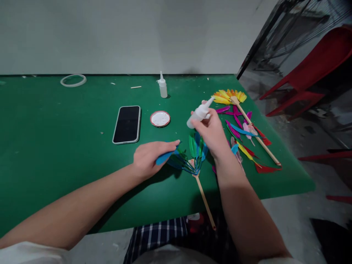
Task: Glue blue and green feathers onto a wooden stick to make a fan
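Your smooth green table [68,146] backs onto a grey wall [123,36] (red plastic chair [316,73] off right). The green-and-blue feather fan [196,171], wooden-handled, overhangs the near edge; your left hand [148,156] has a blue feather [162,158], your right hand [213,134] a translucent white squeeze bottle [202,111].

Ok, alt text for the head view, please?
A person's right hand holds a white bottle over a green table; the left hand is at a fan of blue and green feathers. Farther back are a phone, a lid and another bottle; a yellow fan lies to the right.
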Available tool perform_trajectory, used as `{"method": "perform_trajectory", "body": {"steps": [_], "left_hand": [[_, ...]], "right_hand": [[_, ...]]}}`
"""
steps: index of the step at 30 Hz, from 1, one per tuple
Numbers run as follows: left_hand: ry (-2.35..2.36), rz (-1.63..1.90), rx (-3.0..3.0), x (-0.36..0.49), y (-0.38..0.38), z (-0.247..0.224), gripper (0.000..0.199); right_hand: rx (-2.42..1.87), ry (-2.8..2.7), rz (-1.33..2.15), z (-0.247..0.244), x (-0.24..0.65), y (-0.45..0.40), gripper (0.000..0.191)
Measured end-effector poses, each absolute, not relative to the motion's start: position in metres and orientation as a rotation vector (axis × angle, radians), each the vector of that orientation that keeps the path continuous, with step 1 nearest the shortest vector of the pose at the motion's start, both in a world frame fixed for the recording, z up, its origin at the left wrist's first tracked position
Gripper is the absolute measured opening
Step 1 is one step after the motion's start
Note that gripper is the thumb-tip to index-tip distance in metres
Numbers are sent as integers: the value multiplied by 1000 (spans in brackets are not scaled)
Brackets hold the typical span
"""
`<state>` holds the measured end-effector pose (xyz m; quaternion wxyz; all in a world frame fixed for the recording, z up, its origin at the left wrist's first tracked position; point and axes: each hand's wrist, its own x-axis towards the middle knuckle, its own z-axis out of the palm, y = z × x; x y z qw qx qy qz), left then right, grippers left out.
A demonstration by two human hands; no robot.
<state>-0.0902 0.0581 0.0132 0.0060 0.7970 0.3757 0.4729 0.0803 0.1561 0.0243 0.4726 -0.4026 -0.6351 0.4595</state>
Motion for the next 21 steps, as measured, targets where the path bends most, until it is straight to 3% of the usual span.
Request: {"method": "perform_trajectory", "body": {"steps": [5,11,15,18,21], "left_hand": [[1258,1542,2301,-86,57,24,22],[1474,1454,1999,-83,64,24,14],[1568,1358,1800,-81,73,19,24],[1613,1245,1633,-77,79,20,34],[1615,1169,1545,-74,84,22,25]], "right_hand": [[-1217,-1880,721,11,71,156,32],[-1334,-2041,495,4,66,159,31],[-1375,-2100,432,1,64,159,32],[-1404,-2124,419,2,66,158,39],[-1407,-2111,403,7,71,157,51]]}}
